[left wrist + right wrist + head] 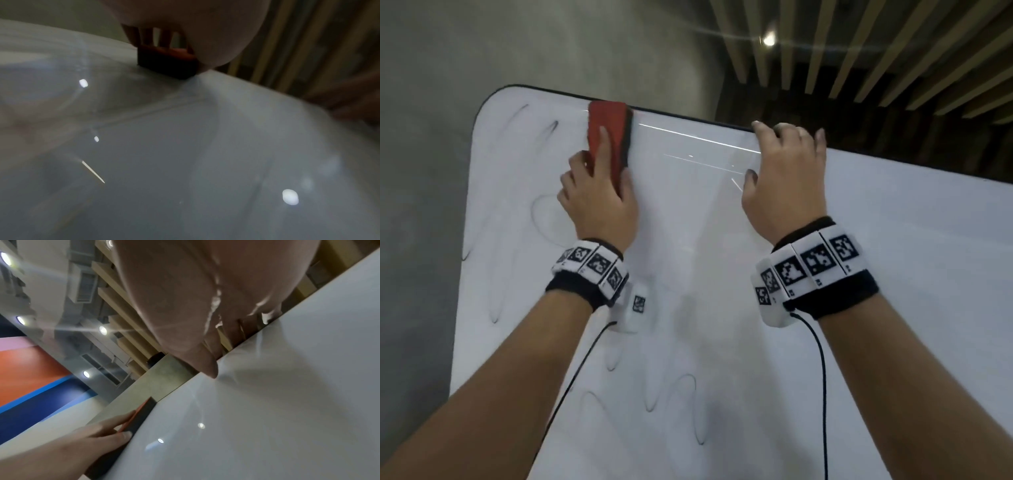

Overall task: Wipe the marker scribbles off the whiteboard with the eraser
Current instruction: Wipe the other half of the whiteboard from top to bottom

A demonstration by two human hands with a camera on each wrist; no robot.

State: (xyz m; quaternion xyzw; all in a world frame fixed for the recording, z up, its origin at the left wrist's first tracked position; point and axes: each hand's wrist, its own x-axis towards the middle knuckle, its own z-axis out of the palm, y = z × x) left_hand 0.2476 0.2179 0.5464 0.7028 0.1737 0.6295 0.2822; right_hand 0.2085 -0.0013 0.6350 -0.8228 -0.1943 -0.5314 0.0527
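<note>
Nearest me, looping scribbles (681, 404) still mark the whiteboard (893, 308), and more lie off to the left of my left hand (599, 202). That hand pinches the red eraser (607, 130), thumb against its black felt side, a finger along its back — long axis pointing up at the top edge, which it touches. Farther right, my right hand (787, 178) hooks curled fingers over that edge — I'd sweep left and down.

An office-like interior: a whiteboard (859, 274) under the hands (599, 202), wooden ceiling slats (859, 51) and recessed lights (102, 330) above them.
</note>
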